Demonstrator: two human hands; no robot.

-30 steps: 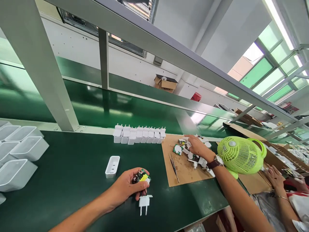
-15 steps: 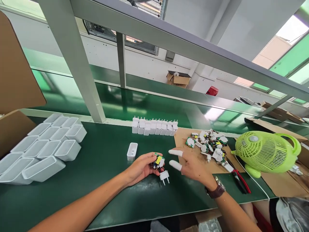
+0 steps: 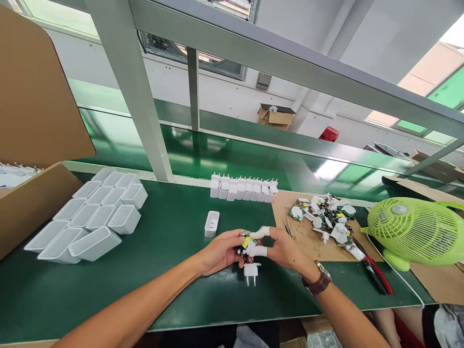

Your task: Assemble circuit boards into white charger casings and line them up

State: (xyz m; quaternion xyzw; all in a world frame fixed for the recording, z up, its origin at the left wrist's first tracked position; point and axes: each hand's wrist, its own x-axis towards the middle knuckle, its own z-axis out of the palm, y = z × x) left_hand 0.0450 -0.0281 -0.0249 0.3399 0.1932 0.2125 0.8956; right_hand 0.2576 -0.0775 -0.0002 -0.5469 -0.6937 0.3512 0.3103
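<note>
Over the green bench, my left hand [image 3: 220,252] grips a small circuit board [image 3: 248,241] with a yellow part on it. A white two-pin plug piece [image 3: 251,270] hangs below the board, pins pointing toward me. From the right, my right hand [image 3: 286,249] closes its thumb and index finger, both in white finger covers, on the same board. My fingers hide part of it. Just beyond my left hand, a white charger case [image 3: 212,224] stands open side up, with a slot visible inside.
White cases [image 3: 96,217] stand grouped at left beside a cardboard box [image 3: 39,208]. White plug-topped chargers [image 3: 242,188] line the back. At right are a pile of circuit boards [image 3: 326,217] on cardboard, tweezers [image 3: 288,227], red-black pliers [image 3: 377,275] and a green fan [image 3: 409,232].
My right hand has moved left and its covered fingers have closed on the circuit board. The plug piece has turned to hang straighter. The view has shifted slightly left.
</note>
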